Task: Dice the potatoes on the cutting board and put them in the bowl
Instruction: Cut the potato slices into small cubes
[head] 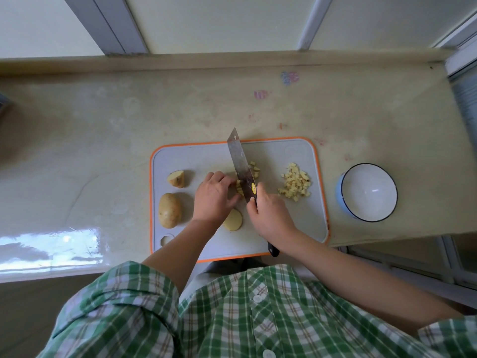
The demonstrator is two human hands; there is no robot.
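Centrally on the board (284, 228), potato strips (239, 188) lie under the left hand (214, 196), whose curled fingers pin them just beside the knife (241, 161). The right hand (269, 215) is wrapped tight round the handle. Dice (295, 183) are heaped near the board's right edge. A whole potato (169, 210) and a half (176, 179) lie along its left edge, and a slice (233, 220) lies toward its front. The bowl (342, 202) stands on the worktop (103, 151) just off the board's right edge.

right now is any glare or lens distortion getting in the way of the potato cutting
Head view: a bright reflection glares off the glossy beige countertop at lower left, clear of the orange-rimmed grey cutting board; head view: wide-angle bending curves the counter's back edge; head view: light is soft and the pale diced potato pile reads sharp.
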